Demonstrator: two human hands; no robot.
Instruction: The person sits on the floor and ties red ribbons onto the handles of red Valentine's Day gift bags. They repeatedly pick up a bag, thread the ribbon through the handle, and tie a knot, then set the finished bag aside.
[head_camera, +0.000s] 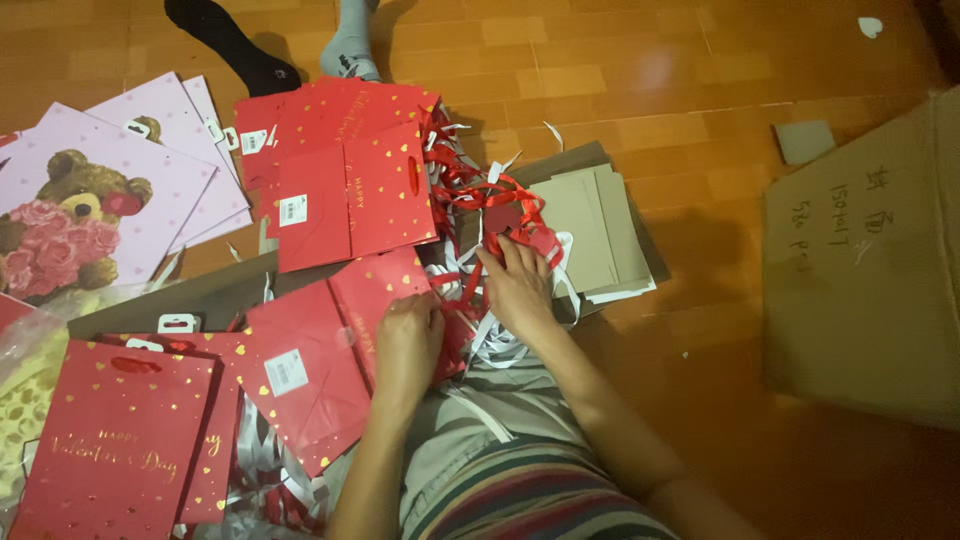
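My left hand (408, 335) rests with fingers curled on the edge of a flat red gift bag (310, 375) with gold hearts that lies on my lap. My right hand (517, 285) reaches into a tangle of red and white ribbons (480, 200), its fingers pinching red ribbon strands. Whether the left hand also grips a ribbon is hidden under its fingers.
A stack of red gift bags (350, 170) lies ahead, more red bags (125, 440) at lower left, pink teddy-bear bags (90, 190) at far left. Grey card sheets (595, 230) lie right of the ribbons. A large cardboard box (870, 270) stands at right. Another person's socked feet (290, 50) are at top.
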